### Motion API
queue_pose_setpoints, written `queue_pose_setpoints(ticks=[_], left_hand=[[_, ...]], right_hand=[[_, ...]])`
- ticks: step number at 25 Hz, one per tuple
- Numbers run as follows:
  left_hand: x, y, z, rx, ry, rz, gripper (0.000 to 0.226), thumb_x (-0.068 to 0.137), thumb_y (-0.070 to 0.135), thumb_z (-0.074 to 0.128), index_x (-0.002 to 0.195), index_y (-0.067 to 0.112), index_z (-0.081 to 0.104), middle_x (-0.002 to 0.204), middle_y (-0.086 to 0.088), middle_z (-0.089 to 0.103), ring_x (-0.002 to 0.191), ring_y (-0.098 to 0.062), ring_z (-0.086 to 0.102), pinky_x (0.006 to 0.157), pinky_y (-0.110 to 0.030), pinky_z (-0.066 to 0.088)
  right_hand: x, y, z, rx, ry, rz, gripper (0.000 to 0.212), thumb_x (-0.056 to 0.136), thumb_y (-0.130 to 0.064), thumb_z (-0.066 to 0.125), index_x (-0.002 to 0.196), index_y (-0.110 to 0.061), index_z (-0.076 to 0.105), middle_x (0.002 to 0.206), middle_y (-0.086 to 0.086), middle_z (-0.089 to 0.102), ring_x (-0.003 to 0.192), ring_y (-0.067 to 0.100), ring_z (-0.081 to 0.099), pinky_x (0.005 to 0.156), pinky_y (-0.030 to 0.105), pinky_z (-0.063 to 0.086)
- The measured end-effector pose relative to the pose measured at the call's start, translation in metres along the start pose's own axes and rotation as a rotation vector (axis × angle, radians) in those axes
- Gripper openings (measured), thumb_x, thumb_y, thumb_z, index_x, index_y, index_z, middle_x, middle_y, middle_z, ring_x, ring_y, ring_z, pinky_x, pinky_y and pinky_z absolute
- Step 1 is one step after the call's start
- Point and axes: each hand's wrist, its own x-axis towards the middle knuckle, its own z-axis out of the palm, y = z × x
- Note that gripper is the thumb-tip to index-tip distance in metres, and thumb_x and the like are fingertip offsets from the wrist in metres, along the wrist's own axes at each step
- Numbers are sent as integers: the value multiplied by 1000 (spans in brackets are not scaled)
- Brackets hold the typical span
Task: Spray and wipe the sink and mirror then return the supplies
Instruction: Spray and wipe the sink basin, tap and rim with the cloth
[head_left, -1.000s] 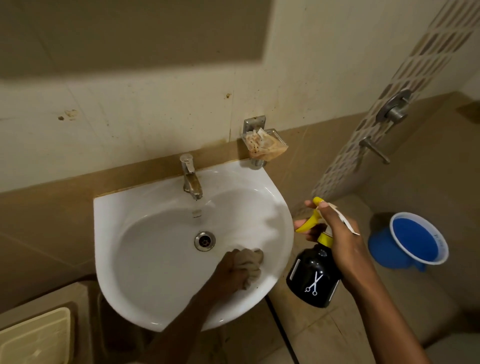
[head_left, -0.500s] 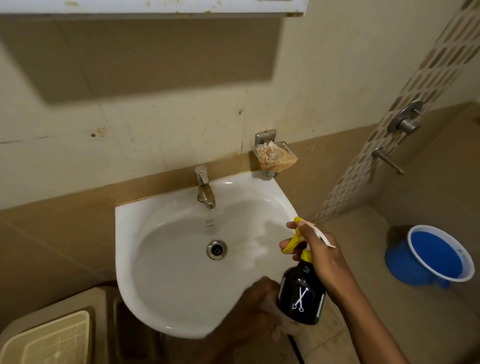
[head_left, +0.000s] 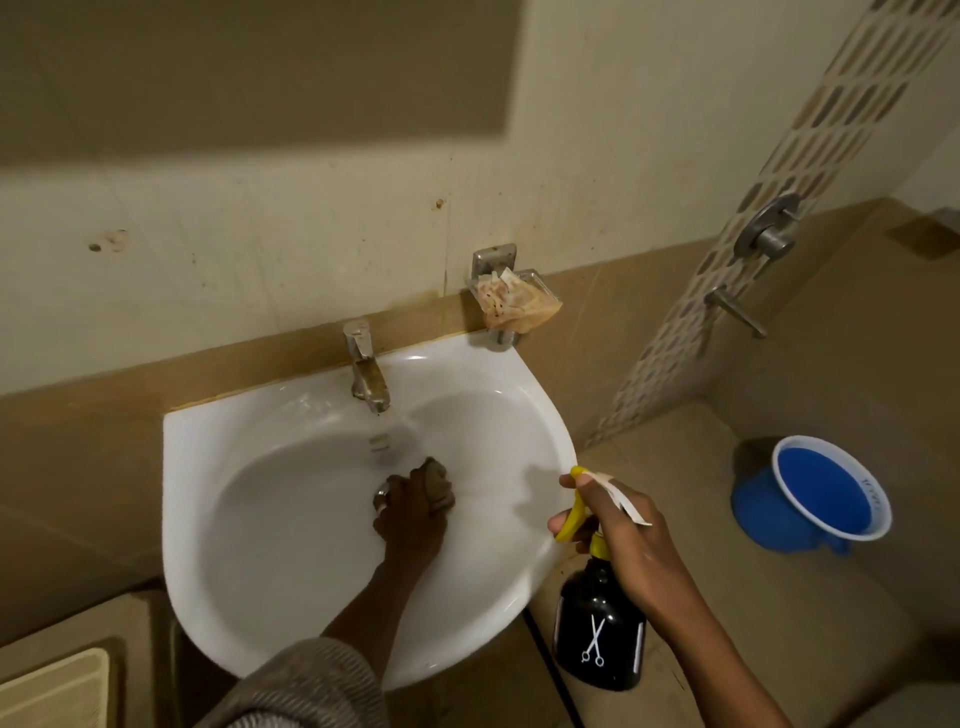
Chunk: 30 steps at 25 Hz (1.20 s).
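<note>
A white wall-mounted sink fills the middle of the view, with a steel tap at its back. My left hand is down in the basin over the drain, closed on a bunched brownish cloth pressed to the porcelain. My right hand hovers just off the sink's right rim, gripping a black spray bottle with a yellow trigger and a scissors logo. The mirror is out of view.
A wall-mounted soap dish holding a crumpled wrapper sits above the sink's right corner. A blue bucket stands on the floor to the right, below a wall tap. A cream slatted lid shows at the lower left.
My left hand with the cloth drew back to the sink's front edge, then moved forward again to the drain. The spray bottle stayed beside the right rim. The view tilted down, dropping the mirror's edge out of sight.
</note>
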Motion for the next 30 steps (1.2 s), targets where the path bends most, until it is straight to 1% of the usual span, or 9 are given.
queue_pose_setpoints(ticks=[2,5,9,12,15,18,21,25,30], left_hand=[[-3,-6,31,-205,-157,90,43,71,41,62,113,47,53,111,5,49,95,-34,64,71,-54,59],[-44,40,26,-437,-290,66,48,70,57,69,115,45,57,113,9,60,101,-22,64,87,-49,55],[-89,89,-27,-728,-519,62,28,76,23,72,102,12,69,90,-18,71,76,-21,66,72,-38,51],[-113,88,-52,-732,-774,169,26,80,3,65,101,19,66,92,1,71,86,-14,67,72,-28,51],[-118,75,-72,-680,-898,299,29,77,7,65,105,13,69,100,-11,66,93,-22,62,78,-30,48],[-78,51,-84,-885,-579,137,21,85,15,68,103,3,68,99,-29,65,77,-25,69,68,-32,54],[-48,29,-82,-1081,-297,-105,43,64,31,90,92,13,63,77,-19,57,44,-19,58,39,-23,44],[-40,11,-41,-896,58,-221,29,79,-7,62,95,18,63,85,-19,65,64,-30,62,42,-22,43],[-19,23,-6,-681,-59,23,33,78,7,71,106,11,56,91,-4,47,73,-17,54,51,-24,48]], right_hand=[[-1,3,-3,-4,14,7,27,106,-33,52,106,-22,76,80,10,82,85,27,76,84,45,58],[-5,1,-6,3,29,9,30,106,-34,51,107,-17,76,80,11,82,86,29,76,81,42,59],[-14,-11,-18,22,51,-3,41,107,-32,49,101,-2,76,86,5,82,83,15,78,76,34,55],[-21,-26,-24,23,47,-3,41,107,-31,47,103,-1,76,85,11,82,82,13,77,75,33,55],[-28,-39,-18,8,29,-5,37,108,-29,47,103,-9,77,83,17,80,81,18,77,76,34,56],[-35,-33,4,-54,-27,21,27,106,-26,52,101,-17,78,78,16,80,71,20,75,73,37,55],[-41,-11,33,-165,-15,45,25,102,-28,57,89,-19,76,69,13,78,68,23,73,78,42,57],[-45,2,46,-180,83,14,26,102,-31,57,86,-17,72,67,8,76,59,16,69,67,36,55],[-45,15,20,-211,172,-9,40,102,-39,54,72,-20,70,64,7,73,57,15,67,60,30,52]])
